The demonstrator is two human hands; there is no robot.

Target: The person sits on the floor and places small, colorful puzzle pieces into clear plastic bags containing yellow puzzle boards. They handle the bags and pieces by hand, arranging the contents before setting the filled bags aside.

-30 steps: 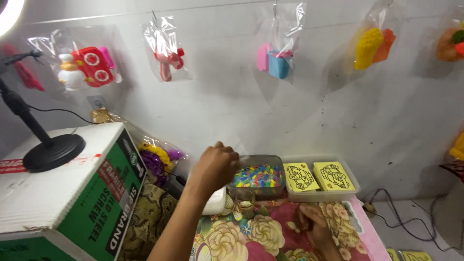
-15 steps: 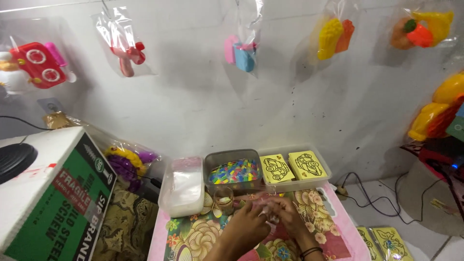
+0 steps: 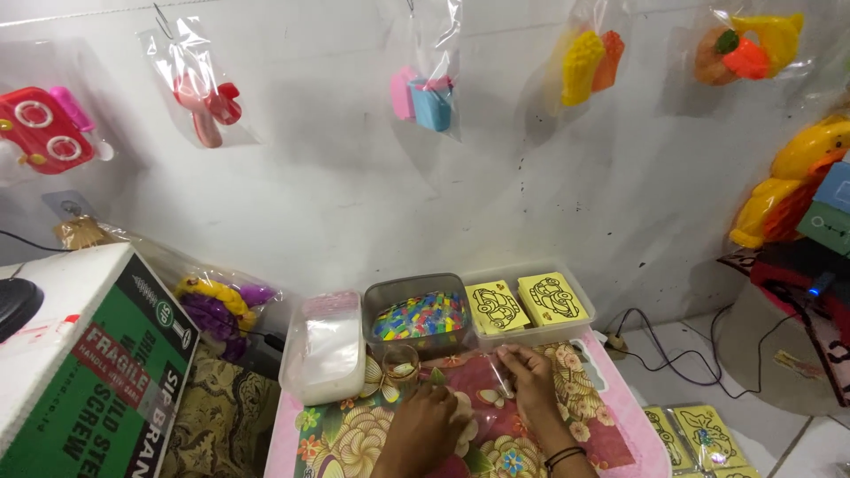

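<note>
My left hand [image 3: 427, 427] rests knuckles-up on a small floral table [image 3: 336, 434], fingers curled onto the left edge of a clear plastic bag [image 3: 482, 389]. On the bag's right side, the fingertips of my right hand [image 3: 529, 379] pinch it; a dark band circles that wrist. Just beyond the hands stands a clear tub of colourful beads [image 3: 420, 315]. To its right is a tray with two yellow picture cards [image 3: 524, 304]. A small clear cup [image 3: 400, 361] sits in front of the tub.
A tub of clear bags [image 3: 328, 350] stands at the table's left. A green and white carton [image 3: 97, 354] is further left. Bagged toys [image 3: 205, 97] hang on the white wall. Cables [image 3: 655, 336] and more yellow cards [image 3: 699, 434] lie on the floor at right.
My left hand came back from the bead tub down to the table and joined my right hand on the clear bag. The view swung to the right.
</note>
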